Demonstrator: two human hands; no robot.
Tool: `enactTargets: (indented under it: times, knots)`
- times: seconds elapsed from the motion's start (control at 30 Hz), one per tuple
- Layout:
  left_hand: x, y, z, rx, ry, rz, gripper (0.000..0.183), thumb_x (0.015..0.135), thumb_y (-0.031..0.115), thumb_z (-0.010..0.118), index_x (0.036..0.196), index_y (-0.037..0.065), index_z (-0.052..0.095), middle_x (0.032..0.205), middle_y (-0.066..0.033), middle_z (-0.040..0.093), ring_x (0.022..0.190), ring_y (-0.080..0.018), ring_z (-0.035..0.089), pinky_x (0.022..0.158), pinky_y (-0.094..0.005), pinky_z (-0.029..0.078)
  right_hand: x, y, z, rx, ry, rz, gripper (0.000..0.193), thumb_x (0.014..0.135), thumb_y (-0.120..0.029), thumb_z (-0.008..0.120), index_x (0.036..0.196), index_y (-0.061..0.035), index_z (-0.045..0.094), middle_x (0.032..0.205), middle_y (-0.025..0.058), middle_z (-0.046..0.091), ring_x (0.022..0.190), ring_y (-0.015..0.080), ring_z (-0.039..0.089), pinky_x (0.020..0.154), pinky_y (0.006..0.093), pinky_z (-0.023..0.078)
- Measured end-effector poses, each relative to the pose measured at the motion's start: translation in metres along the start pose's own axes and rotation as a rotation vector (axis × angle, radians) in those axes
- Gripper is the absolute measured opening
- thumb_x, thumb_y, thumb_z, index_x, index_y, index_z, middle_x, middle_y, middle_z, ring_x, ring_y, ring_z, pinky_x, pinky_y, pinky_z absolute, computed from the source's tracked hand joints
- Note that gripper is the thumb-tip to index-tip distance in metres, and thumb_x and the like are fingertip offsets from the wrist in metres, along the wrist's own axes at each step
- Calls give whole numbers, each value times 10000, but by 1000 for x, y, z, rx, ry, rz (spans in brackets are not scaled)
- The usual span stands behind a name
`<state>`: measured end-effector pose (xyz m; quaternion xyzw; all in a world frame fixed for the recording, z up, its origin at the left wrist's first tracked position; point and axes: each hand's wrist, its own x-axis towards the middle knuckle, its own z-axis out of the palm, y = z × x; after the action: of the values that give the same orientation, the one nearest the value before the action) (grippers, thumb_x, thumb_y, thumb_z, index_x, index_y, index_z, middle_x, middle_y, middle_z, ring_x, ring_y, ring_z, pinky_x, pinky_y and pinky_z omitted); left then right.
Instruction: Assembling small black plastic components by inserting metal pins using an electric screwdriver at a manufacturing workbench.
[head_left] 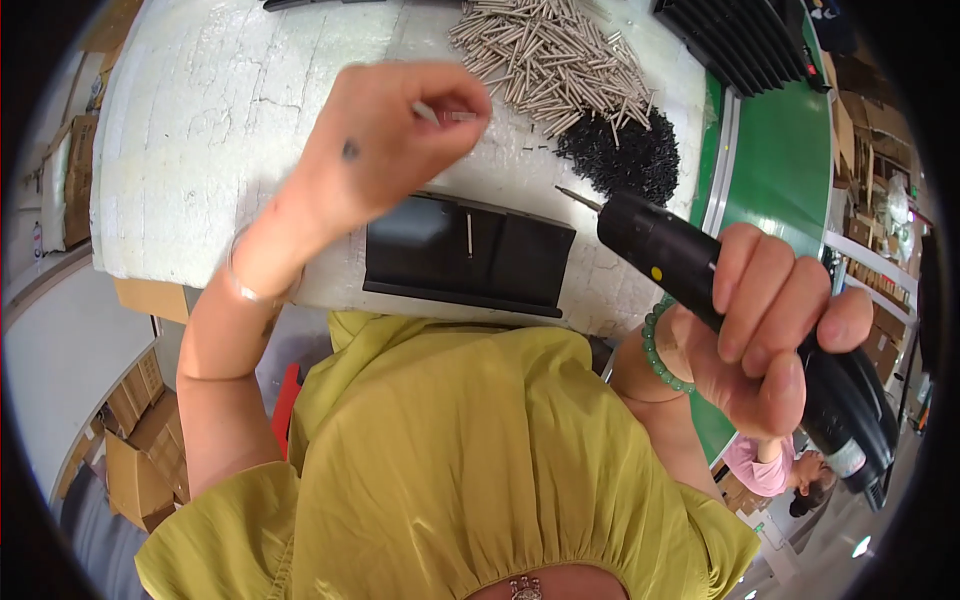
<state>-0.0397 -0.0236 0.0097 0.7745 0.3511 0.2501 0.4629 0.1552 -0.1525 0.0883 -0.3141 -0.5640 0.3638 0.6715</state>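
Note:
My right hand [765,325] is wrapped round a black electric screwdriver [655,245]. Its thin bit points left, over the white work surface [235,110], near a heap of tiny black screws [630,160]. My left hand [400,130] is raised above the table with its fingers pinched together; what they hold, if anything, I cannot make out. Below that hand, close to my body, lies a black rectangular panel [515,260] with a lipped front edge. A slim silvery metal pin [470,236] sits upright in the picture on the panel's middle.
A big pile of metal pins [555,65] lies at the far side, touching the black screws. Black ribbed parts [735,40] are stacked at the far right, beside a green surface [780,150]. Cardboard boxes [140,480] stand at the left. A person in pink [760,468] is at the lower right.

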Motion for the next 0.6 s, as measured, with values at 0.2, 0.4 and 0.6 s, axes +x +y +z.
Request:
enactTargets:
  times: [0.2, 0.4, 0.6]
  knots:
    - [-51, 0, 23, 158, 66, 236, 71, 740, 43, 683, 807, 47, 659, 757, -58, 627, 674, -252, 608, 586, -323, 514, -7, 6, 8, 12, -128, 45, 286, 768, -92, 638, 1005, -155, 490, 610, -75, 506, 468, 45, 455, 527, 209, 364]
    - [-58, -3, 30, 310, 135, 294, 149, 639, 41, 725, 760, 97, 658, 768, 1, 601, 803, -226, 564, 600, -334, 495, -12, 13, 14, -29, -152, 79, 296, 784, -102, 646, 990, -176, 445, 621, -78, 508, 467, 49, 468, 512, 210, 375]
    - [-57, -4, 30, 220, 124, 250, 133, 629, 47, 730, 736, 84, 660, 774, -9, 606, 792, -235, 560, 626, -347, 496, -13, 17, 17, -42, -159, 94, 297, 785, -101, 640, 981, -188, 434, 632, -78, 508, 470, 56, 468, 516, 216, 378]
